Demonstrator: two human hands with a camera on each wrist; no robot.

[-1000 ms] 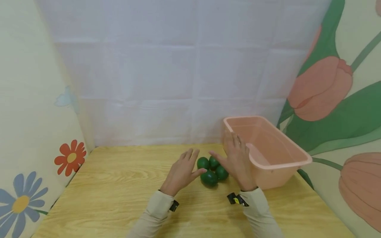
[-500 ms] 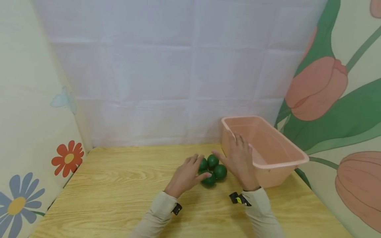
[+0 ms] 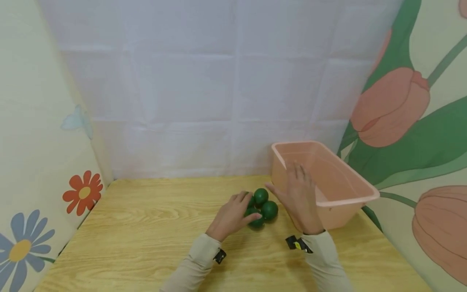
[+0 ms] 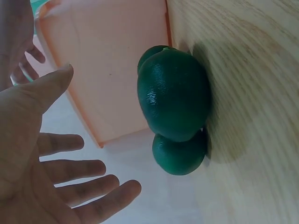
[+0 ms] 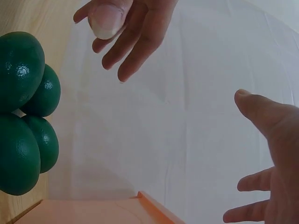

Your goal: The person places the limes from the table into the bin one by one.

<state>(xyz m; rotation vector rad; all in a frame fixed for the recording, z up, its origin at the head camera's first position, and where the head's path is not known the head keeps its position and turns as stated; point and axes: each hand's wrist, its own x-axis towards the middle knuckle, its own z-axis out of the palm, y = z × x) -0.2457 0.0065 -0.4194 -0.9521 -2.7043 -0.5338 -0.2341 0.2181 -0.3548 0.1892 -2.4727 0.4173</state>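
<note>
Several glossy dark green limes (image 3: 270,210) lie clustered on the wooden table, touching one another. From the left, my left hand (image 3: 230,217) hovers just over the cluster and partly covers it in the head view. Its fingers are spread and apart from the limes (image 4: 173,95) in the left wrist view. My right hand (image 3: 300,200) is held in the air between the limes and a pink plastic basin (image 3: 339,215), thumb out and fingers extended. Neither hand holds anything. In the right wrist view the limes (image 5: 18,154) show at the left edge.
Standing at the right rear of the table (image 3: 153,227), the basin hides part of the surface behind it. A white cloth (image 3: 175,89) hangs along the back edge. Flower-painted walls (image 3: 394,109) close in both sides.
My left hand has shifted a little to the right, covering more of the limes. The right hand has drifted slightly right, away from them. Limes and basin stay put.
</note>
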